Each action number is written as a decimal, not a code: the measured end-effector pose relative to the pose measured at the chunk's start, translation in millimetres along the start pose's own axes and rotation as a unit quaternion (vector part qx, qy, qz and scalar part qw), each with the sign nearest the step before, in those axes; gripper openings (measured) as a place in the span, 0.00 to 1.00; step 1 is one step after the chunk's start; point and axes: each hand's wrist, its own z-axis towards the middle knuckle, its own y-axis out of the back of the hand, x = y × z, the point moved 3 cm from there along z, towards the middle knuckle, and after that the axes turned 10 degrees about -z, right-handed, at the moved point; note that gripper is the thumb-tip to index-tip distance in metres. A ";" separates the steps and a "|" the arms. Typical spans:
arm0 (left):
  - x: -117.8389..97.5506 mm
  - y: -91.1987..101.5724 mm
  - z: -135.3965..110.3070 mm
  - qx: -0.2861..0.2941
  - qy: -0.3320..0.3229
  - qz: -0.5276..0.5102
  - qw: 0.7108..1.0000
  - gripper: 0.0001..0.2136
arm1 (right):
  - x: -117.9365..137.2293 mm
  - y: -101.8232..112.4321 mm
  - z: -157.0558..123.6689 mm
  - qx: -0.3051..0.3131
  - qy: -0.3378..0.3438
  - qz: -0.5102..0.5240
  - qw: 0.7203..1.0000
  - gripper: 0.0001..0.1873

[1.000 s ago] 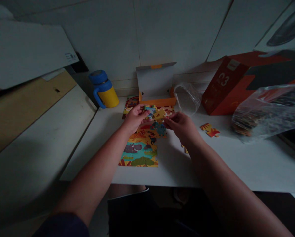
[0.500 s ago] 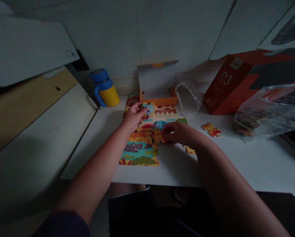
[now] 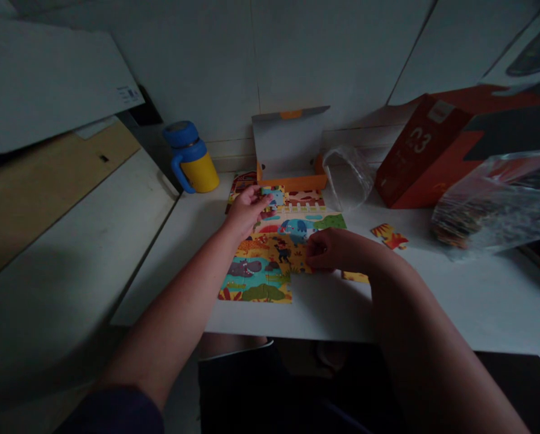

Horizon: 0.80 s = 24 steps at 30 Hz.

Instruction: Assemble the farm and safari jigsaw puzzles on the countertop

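A partly joined jigsaw puzzle (image 3: 256, 268) with a hippo, an elephant and a fence lies on the white table. My left hand (image 3: 245, 211) is over its upper left part, fingers closed on a blue and yellow puzzle piece (image 3: 274, 194) held above the other pieces. At the puzzle's right edge, my right hand (image 3: 331, 248) has its fingertips pinched on a yellow-orange puzzle piece (image 3: 301, 260), which touches the joined part. Its fingers hide some of that piece. Beside my right wrist lies a loose yellow piece (image 3: 355, 276), partly covered by the forearm.
Behind the puzzle stands an open orange box (image 3: 290, 147), with a clear plastic wrapper (image 3: 351, 178) beside it. A blue and yellow flask (image 3: 193, 160) stands left. Orange-red loose pieces (image 3: 390, 236), a red box (image 3: 414, 154) and a plastic bag of pieces (image 3: 491, 205) are right.
My right hand has shifted slightly right and down, baring more of the elephant and the yellow-orange piece. My left hand stays almost still with its piece. The view has moved a little.
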 end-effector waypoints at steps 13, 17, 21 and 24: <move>-0.3 -1.7 -1.0 0.000 -0.002 0.006 1.000 0.17 | 12.8 0.9 0.2 -0.174 0.028 -0.119 0.977 0.22; 0.2 -0.6 -0.8 -0.001 -0.003 0.002 1.000 0.16 | 12.4 -3.8 0.1 -0.181 0.078 -0.157 0.968 0.29; 1.4 0.8 -0.2 0.003 -0.003 0.006 1.000 0.16 | 12.7 -5.5 -1.1 -0.162 0.090 -0.157 0.970 0.20; 2.5 1.7 0.5 0.005 -0.003 0.007 1.000 0.16 | 15.8 -6.1 -1.9 -0.155 0.113 -0.165 0.968 0.21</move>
